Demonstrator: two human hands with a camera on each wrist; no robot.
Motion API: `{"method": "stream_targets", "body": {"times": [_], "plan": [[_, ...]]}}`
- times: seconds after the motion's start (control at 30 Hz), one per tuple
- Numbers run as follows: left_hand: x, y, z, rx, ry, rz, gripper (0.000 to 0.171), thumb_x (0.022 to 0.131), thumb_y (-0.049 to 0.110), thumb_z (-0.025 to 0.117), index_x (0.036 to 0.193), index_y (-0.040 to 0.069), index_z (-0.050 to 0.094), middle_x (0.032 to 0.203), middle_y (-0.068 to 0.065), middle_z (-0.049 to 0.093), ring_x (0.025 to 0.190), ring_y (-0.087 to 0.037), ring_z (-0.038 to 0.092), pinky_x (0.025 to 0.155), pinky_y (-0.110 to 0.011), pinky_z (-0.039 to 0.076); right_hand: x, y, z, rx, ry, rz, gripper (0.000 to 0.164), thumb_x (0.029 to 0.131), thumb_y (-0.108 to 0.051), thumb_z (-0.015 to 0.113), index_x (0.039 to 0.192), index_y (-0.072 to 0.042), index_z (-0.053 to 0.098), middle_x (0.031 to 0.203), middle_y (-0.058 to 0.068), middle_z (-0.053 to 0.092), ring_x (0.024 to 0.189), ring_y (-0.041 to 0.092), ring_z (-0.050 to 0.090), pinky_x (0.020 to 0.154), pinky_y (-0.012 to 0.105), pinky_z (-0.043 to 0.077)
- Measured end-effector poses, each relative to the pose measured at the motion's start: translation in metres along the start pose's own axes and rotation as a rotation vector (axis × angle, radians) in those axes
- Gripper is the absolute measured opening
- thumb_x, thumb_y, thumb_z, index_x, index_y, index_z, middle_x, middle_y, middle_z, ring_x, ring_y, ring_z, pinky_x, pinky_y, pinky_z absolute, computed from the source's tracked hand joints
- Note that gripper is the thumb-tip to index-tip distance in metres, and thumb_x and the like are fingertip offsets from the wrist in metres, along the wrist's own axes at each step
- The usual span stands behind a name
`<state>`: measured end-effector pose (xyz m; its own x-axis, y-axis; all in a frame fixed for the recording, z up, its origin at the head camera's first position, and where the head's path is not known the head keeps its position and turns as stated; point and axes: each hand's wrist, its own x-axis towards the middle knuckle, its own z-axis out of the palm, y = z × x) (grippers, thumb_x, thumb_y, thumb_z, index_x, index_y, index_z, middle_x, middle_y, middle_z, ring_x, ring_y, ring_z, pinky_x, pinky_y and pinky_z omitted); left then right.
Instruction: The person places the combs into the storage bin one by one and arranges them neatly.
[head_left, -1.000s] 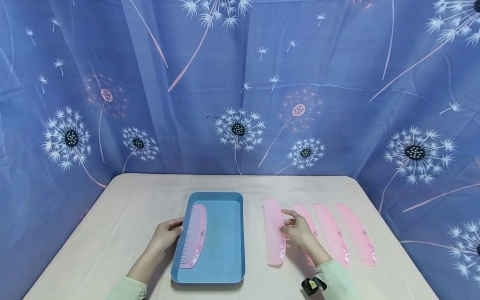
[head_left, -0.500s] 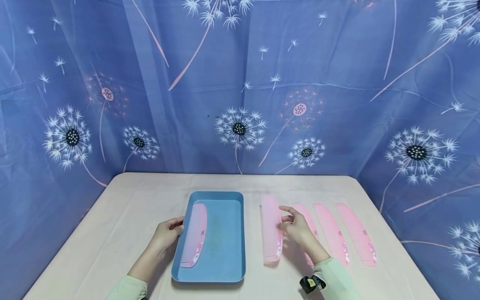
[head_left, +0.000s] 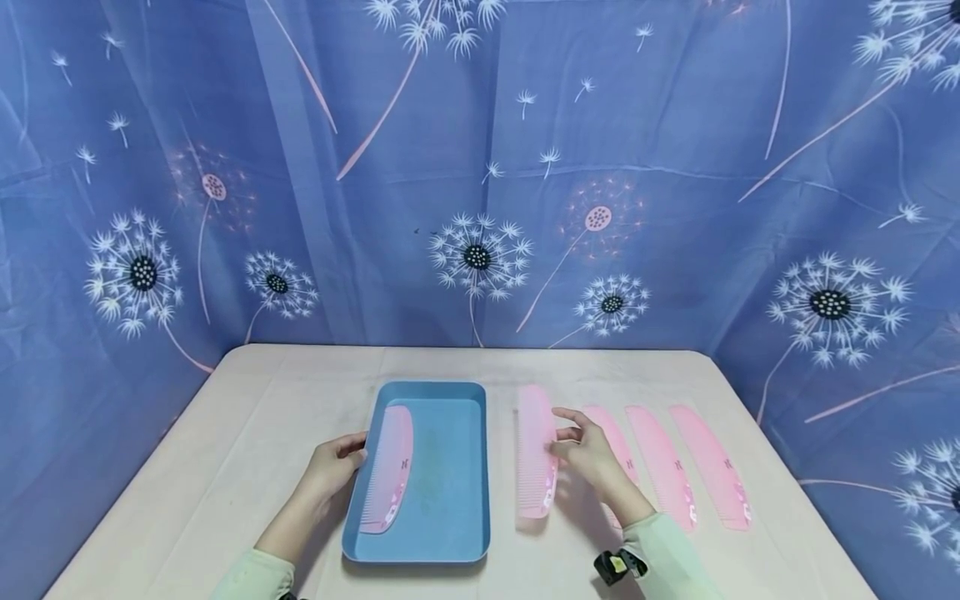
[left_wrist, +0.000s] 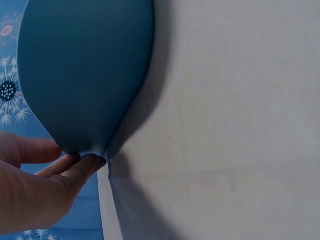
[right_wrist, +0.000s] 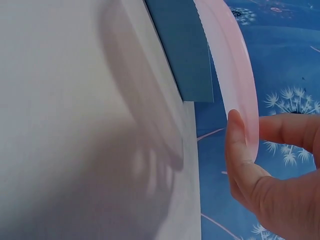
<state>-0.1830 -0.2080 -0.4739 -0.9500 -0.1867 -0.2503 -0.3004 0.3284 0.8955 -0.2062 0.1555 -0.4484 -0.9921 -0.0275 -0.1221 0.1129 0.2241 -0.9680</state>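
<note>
A pink comb (head_left: 535,454) is held up just above the table, its teeth facing left. My right hand (head_left: 596,458) pinches it by its curved back between thumb and fingers; in the right wrist view the comb (right_wrist: 235,65) rises from the fingertips and casts a shadow on the cloth. A blue rectangular tray (head_left: 450,517) stands to its left, with another pink comb (head_left: 390,471) lying along its left side. My left hand (head_left: 333,467) grips the tray's left edge; the left wrist view shows its fingertips on the tray's outer wall (left_wrist: 90,75).
To the right, three more pink combs lie slanted in a row: one partly behind my right hand (head_left: 611,429), a middle comb (head_left: 662,467) and an outer comb (head_left: 711,467). A pale cloth covers the table (head_left: 247,400). Blue dandelion-print curtains (head_left: 390,275) surround its far sides.
My right hand has lifted the pink comb off the table and moved it slightly left towards the tray. My left hand, the tray and the other combs have stayed in place.
</note>
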Motion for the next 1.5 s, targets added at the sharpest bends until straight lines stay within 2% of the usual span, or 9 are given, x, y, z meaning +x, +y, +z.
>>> {"method": "stream_targets", "body": {"times": [0.43, 0.7, 0.9, 1.5], "plan": [[-0.001, 0.0, 0.001, -0.005, 0.003, 0.007, 0.039, 0.094, 0.0, 0.047, 0.132, -0.009, 0.05, 0.136, -0.031, 0.047, 0.128, -0.045, 0.041, 0.105, -0.052, 0.04, 0.0, -0.003, 0.008, 0.056, -0.017, -0.027, 0.062, 0.078, 0.01, 0.064, 0.136, -0.001, 0.048, 0.097, 0.018, 0.061, 0.077, 0.017, 0.062, 0.067, 0.027, 0.057], [-0.002, 0.0, 0.0, -0.011, 0.001, 0.014, 0.038, 0.095, 0.0, 0.047, 0.132, -0.009, 0.05, 0.133, -0.031, 0.049, 0.125, -0.042, 0.046, 0.103, -0.051, 0.043, -0.001, -0.006, 0.018, 0.082, -0.05, -0.054, 0.063, 0.077, 0.011, 0.064, 0.137, 0.0, 0.046, 0.098, 0.017, 0.058, 0.076, 0.017, 0.061, 0.068, 0.029, 0.058], [-0.002, 0.002, 0.0, -0.013, 0.0, 0.016, 0.038, 0.095, 0.0, 0.047, 0.132, -0.009, 0.05, 0.134, -0.031, 0.048, 0.125, -0.043, 0.045, 0.103, -0.051, 0.043, 0.0, -0.013, 0.026, 0.106, -0.065, -0.086, 0.061, 0.078, 0.011, 0.063, 0.136, 0.001, 0.047, 0.097, 0.019, 0.061, 0.077, 0.018, 0.064, 0.068, 0.029, 0.058], [-0.001, 0.0, 0.001, -0.007, 0.013, 0.001, 0.039, 0.095, 0.0, 0.047, 0.133, -0.008, 0.05, 0.135, -0.03, 0.048, 0.127, -0.044, 0.043, 0.104, -0.051, 0.041, 0.001, -0.022, 0.051, 0.146, -0.171, -0.133, 0.061, 0.079, 0.012, 0.061, 0.137, 0.006, 0.042, 0.1, 0.027, 0.062, 0.084, 0.02, 0.065, 0.07, 0.029, 0.058]]}}
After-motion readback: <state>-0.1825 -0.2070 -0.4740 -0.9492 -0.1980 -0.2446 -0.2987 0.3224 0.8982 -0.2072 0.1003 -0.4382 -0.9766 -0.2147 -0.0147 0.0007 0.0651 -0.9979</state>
